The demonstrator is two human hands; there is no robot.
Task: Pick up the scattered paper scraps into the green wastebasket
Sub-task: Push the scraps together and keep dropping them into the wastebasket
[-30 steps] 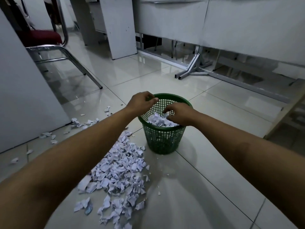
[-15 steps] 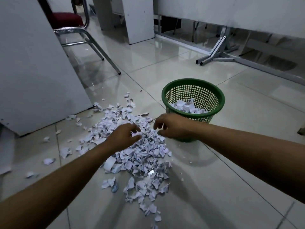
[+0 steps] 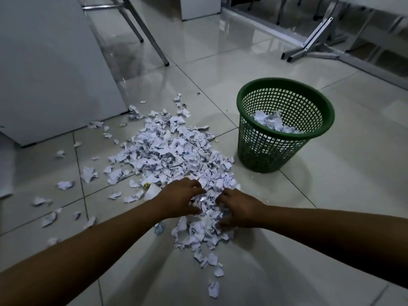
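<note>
A big pile of white paper scraps (image 3: 167, 151) lies on the tiled floor, left of the green mesh wastebasket (image 3: 265, 151). The basket stands upright and holds a layer of scraps (image 3: 271, 122). My left hand (image 3: 178, 199) and my right hand (image 3: 240, 208) are both down on the near end of the pile, facing each other. Their fingers curl into the scraps and gather a clump between them. Both hands are well short of the basket, to its front left.
A white cabinet panel (image 3: 55, 74) stands at the left, with stray scraps (image 3: 65, 185) strewn on the floor before it. Metal chair legs (image 3: 150, 38) rise at the back left. A grey desk foot (image 3: 309, 45) lies behind the basket.
Both hands have left the basket rim and dropped to the near end of the pile, closing in on scraps. The view has tilted down and left.
</note>
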